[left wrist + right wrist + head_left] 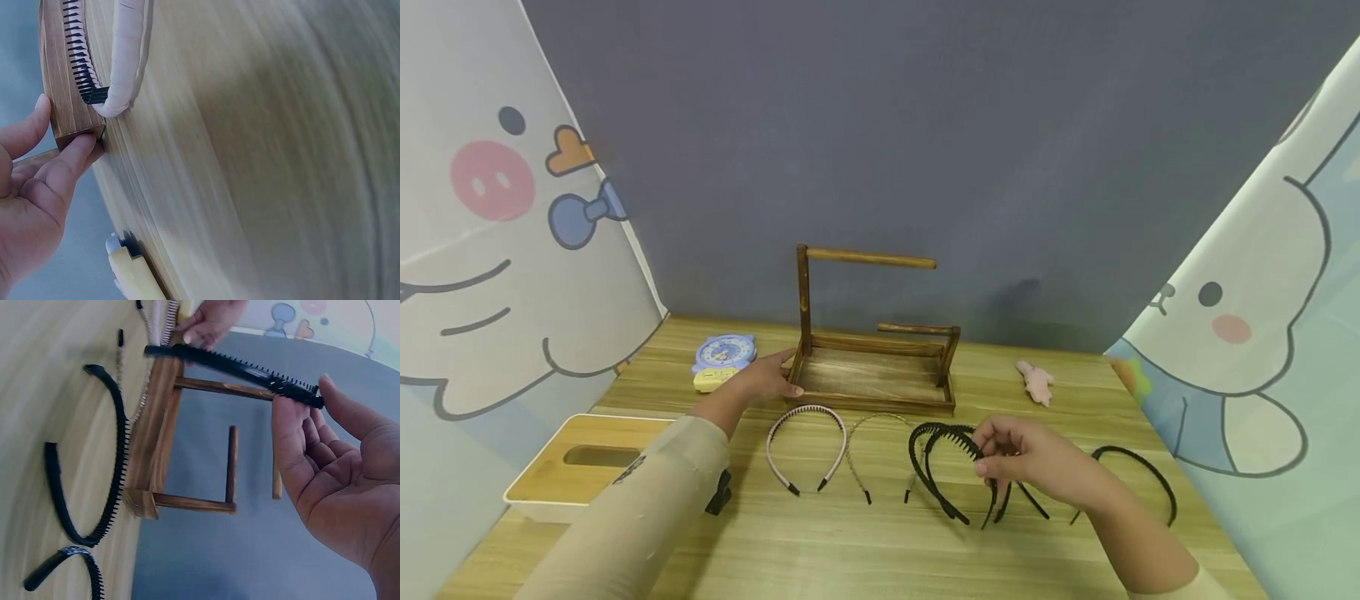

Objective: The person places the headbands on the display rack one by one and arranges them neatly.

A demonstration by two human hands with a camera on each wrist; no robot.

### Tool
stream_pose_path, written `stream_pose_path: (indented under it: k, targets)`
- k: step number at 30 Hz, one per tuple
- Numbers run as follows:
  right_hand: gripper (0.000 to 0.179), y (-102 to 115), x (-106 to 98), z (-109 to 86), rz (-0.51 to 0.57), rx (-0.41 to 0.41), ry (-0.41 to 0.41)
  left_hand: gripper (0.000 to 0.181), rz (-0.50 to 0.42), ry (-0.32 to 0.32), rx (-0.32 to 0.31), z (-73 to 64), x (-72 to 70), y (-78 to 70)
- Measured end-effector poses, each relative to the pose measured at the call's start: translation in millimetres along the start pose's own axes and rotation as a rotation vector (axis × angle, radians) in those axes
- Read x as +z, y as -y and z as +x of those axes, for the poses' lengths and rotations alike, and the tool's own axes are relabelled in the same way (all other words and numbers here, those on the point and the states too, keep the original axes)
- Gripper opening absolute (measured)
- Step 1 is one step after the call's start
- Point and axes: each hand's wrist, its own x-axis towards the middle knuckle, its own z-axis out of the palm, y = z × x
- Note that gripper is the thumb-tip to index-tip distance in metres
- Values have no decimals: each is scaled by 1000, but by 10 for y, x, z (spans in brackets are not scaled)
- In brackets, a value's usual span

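Note:
A dark wooden stand (872,403) with a shallow tray base and two horizontal bars stands toward the back of the table. My left hand (764,379) grips its front left corner; in the left wrist view, thumb and fingers lie on different sides of the wood. My right hand (1037,462) pinches a black toothed headband (231,365) and holds it above the table. Beneath it lies another black headband (120,456). To the left are a thin braided-looking headband (850,454) and a pale pink headband (771,442) with dark tips.
A black headband (1157,475) lies at the right, with a small pink figure (1037,383) behind it. On the left stand a wood-lidded white box (542,475) and a blue clock-like item with a yellow base (722,354). Something black (720,493) lies beside my left sleeve.

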Motion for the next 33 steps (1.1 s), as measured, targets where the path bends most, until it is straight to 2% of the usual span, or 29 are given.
stream_pose_path:
  k: [4,9,14,17,21,27,30,33]
  targets:
    - [28,7,-134,20,113,-18,-33,87,29,-2,4,0,1,2]
    - [21,12,-317,80,307,-87,-68,86,42,-9,12,-10,0,5]
    - [23,60,-463,117,462,-173,-43,85,52,-13,17,-17,-5,4]
    - [24,131,-531,141,457,-191,-83,85,51,-16,15,-18,-6,6]
    - [19,229,-611,188,417,-157,-189,85,36,-14,11,-22,-2,15]
    - [12,337,-715,279,453,-160,-278,84,39,-2,8,-33,1,6]
    - [14,378,-766,356,417,-159,-351,84,70,-2,8,-36,-4,-4]
    - [17,391,-826,460,335,-178,-434,84,89,-1,7,-37,-10,-11]
